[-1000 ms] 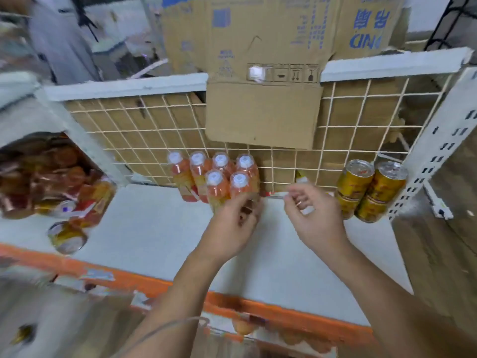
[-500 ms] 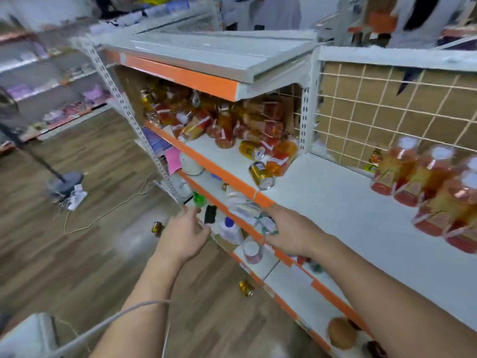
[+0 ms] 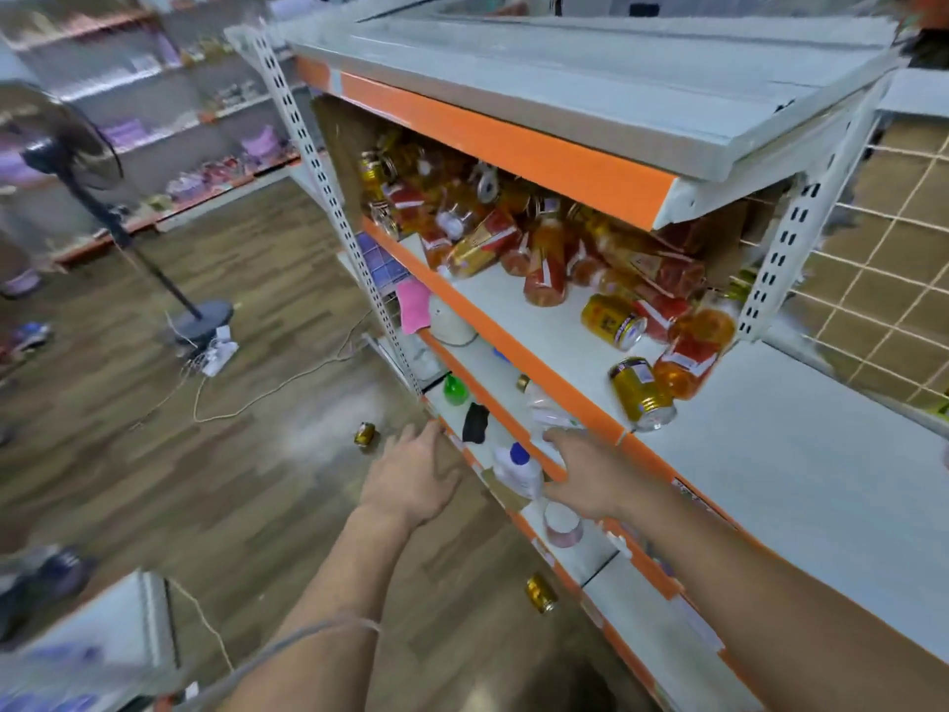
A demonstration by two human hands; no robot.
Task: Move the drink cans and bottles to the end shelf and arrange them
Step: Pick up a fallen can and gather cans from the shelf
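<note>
Head view. Item: bottles and cans [image 3: 544, 249], heaped on their sides on the side shelf [image 3: 554, 341], likely awaiting transfer. My left grip [image 3: 411, 475] and right grip [image 3: 590, 475]: fingers spread, empty, low before the shelf edge, apparently to reach in.

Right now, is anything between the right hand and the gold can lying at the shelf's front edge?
No object visible. The right hand is lower than the gold can, so only the shelf's orange front strip lies between them.
</note>
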